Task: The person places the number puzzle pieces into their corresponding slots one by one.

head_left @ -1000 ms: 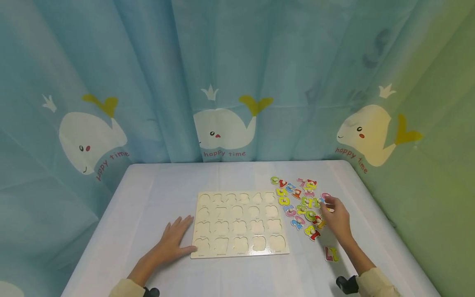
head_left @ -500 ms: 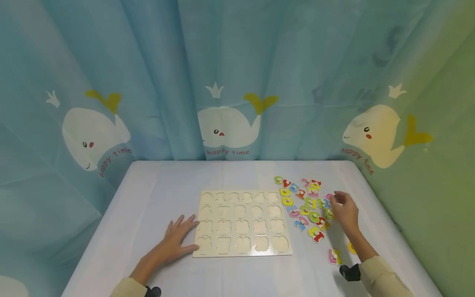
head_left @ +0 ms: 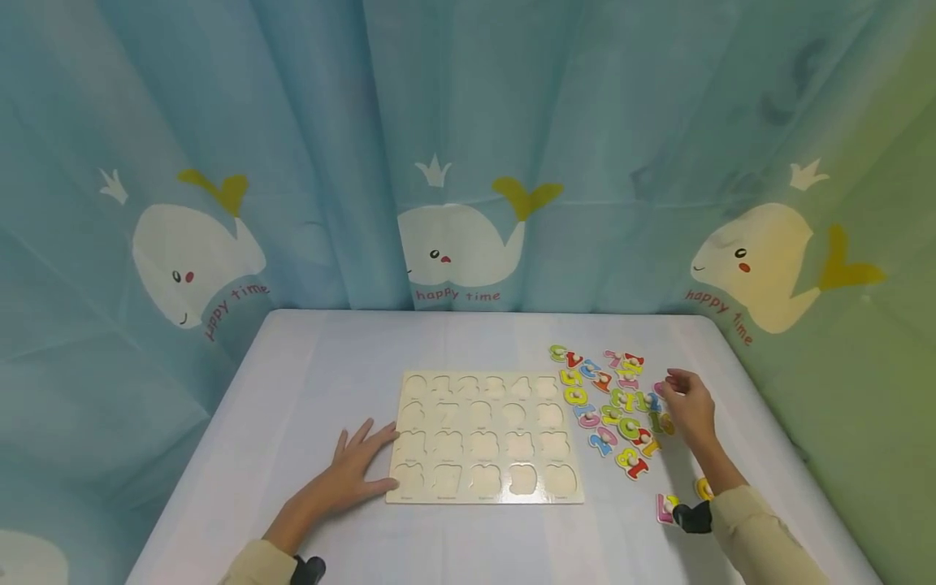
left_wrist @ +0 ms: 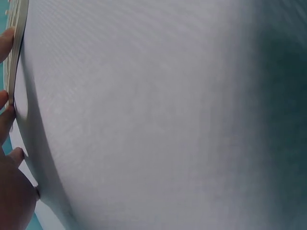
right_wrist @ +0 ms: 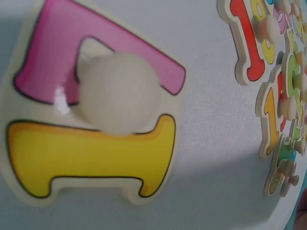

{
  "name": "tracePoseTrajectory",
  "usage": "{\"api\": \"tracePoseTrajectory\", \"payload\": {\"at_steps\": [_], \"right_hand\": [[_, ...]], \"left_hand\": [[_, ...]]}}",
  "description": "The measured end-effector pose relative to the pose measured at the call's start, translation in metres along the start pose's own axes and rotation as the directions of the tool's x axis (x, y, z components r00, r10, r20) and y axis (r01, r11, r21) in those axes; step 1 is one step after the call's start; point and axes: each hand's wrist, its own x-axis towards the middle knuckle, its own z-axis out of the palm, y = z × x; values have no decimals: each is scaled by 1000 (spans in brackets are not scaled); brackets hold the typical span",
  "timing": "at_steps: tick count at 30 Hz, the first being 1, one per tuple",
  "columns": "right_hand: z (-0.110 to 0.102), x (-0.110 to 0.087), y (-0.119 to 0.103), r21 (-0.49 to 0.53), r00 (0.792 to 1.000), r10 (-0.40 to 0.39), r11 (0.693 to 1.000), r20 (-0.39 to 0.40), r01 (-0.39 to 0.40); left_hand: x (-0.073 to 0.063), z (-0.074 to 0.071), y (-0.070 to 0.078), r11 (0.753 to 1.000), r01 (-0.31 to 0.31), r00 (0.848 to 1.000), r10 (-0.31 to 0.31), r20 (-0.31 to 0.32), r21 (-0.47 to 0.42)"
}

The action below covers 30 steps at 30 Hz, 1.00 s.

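In the head view my left hand lies with spread fingers at the left edge of a pale wooden puzzle board, thumb and fingertips touching it. The board has rows of recesses. The left wrist view catches those fingers at the board's edge. At the right of a spread of number puzzle pieces, my right hand hovers with loosely bent fingers. Its fingertips are beside a pink-and-blue piece; no piece shows lifted. Close in the right wrist view is a pink-and-yellow knobbed piece.
Several colourful number pieces lie close together right of the board, some overlapping. Another yellow piece lies by the right forearm. The white table ends at a whale-print curtain.
The right hand has drawn slightly right and away from the pink-and-blue piece, uncovering pieces beneath it. A yellow piece by the forearm has come into sight. The left hand stays by the board.
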Motion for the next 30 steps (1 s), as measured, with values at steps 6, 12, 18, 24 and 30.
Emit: {"api": "tracePoseTrajectory", "payload": {"at_steps": [6,12,18,24,30], "right_hand": [[2,6,6,-45,1000,21,999,12,-21],[0,7,11,-83,998,26,996,52,-21],[3,10,12,-87,995,57,995,77,-50],[10,15,14,-113,997,71,991,36,-67],[12,16,16,-133,994,112,985,-12,-112]], "left_hand": [[-1,2,-2,1000,-2,1000,2,-2,-14],[0,2,-3,1000,5,1000,-5,0,-18],[0,2,-2,1000,9,1000,-9,-10,-1],[-2,4,-3,1000,-17,999,16,-47,-10],[-2,7,-4,1000,-29,998,28,-54,-8]]}}
